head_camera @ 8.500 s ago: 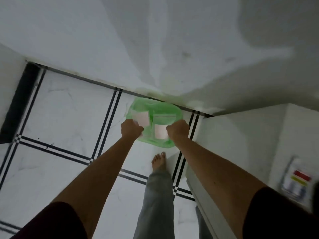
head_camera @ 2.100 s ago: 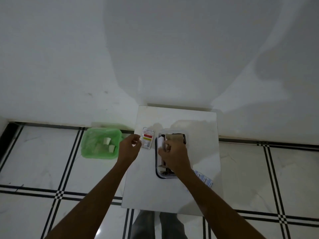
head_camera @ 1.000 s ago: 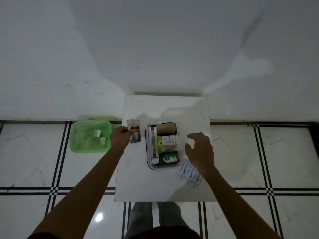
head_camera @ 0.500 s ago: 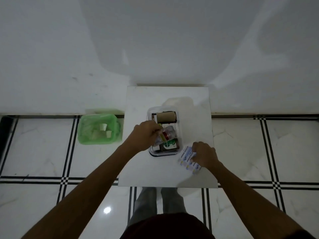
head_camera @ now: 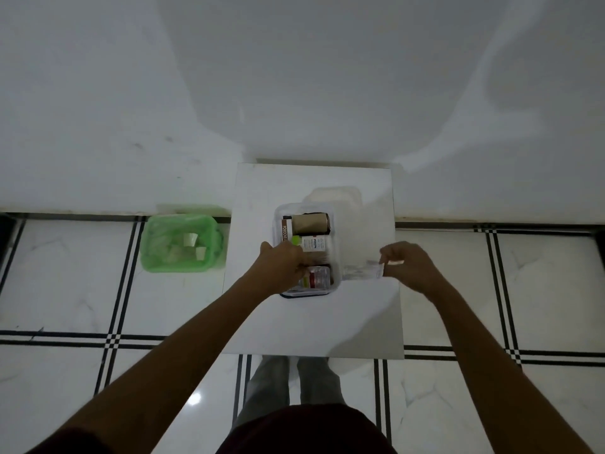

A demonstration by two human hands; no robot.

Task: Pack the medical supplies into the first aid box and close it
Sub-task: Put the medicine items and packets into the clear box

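Since the earlier frame the right hand (head_camera: pixel 407 265) has lifted the blurred packet strip (head_camera: pixel 363 272) – pinched; left hand (head_camera: pixel 284 268) presses a sachet (head_camera: pixel 316 277) into the first aid box (head_camera: pixel 337 257) – frame centre.

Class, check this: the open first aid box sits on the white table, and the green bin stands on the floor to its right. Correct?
Not quite. In the head view the green bin stands on the floor to the left of the white table; the first aid box is indeed open on it.
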